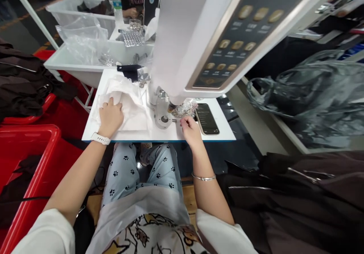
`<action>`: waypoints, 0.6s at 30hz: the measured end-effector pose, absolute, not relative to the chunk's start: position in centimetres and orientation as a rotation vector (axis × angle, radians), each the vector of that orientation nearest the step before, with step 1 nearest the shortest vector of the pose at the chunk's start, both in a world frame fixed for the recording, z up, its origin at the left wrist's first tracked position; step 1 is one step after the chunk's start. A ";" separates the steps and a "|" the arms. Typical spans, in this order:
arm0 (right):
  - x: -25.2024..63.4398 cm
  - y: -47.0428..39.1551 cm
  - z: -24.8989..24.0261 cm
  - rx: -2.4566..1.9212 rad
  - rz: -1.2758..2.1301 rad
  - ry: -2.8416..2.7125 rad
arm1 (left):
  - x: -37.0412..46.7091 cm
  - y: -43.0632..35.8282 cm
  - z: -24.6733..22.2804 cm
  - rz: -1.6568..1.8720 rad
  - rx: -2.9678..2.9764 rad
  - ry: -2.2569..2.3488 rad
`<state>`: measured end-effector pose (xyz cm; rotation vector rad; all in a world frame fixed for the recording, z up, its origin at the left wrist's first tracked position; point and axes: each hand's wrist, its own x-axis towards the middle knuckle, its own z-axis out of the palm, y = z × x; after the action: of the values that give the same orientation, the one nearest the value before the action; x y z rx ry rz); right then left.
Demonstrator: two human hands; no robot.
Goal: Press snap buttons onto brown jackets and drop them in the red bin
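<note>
My left hand (111, 117) lies on a crumpled white sheet (132, 114), cloth or thin packing, at the left of the small white table. Its fingers are apart and partly stretched out. My right hand (190, 128) is at the front of the table, thumb and fingertips pinched together; what they hold, if anything, is too small to make out. Just left of those fingertips is the metal lower die (164, 120) of a press machine (182, 37). Behind them lies a clear bag of small metal fasteners (184, 109), and a phone (207, 119) lies to their right.
Red bins (54, 140) with dark garments stand at the left. Beyond the table are a white tub (71, 66) with plastic bags, a bottle (116, 1) and a person's hand (131, 12). Dark garments (298, 201) and a grey plastic bag (318, 90) are piled at right.
</note>
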<state>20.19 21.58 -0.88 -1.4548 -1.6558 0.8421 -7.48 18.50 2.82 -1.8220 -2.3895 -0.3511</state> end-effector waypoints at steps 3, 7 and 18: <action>21.2 22.5 -1.3 -1.569 0.689 -1.839 | -7.4 16.8 2.7 -0.530 -1.868 -2.225; 21.5 23.2 -1.5 -1.532 0.546 -1.989 | -6.9 12.7 2.2 -0.846 -1.925 -2.061; 23.1 22.0 -3.6 -1.526 0.283 -1.882 | -6.5 3.3 0.4 -1.163 -1.609 -2.308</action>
<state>23.06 22.01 -3.61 -1.5262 -1.8820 0.2830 -6.54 3.33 0.40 -1.6086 -2.3085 -1.1632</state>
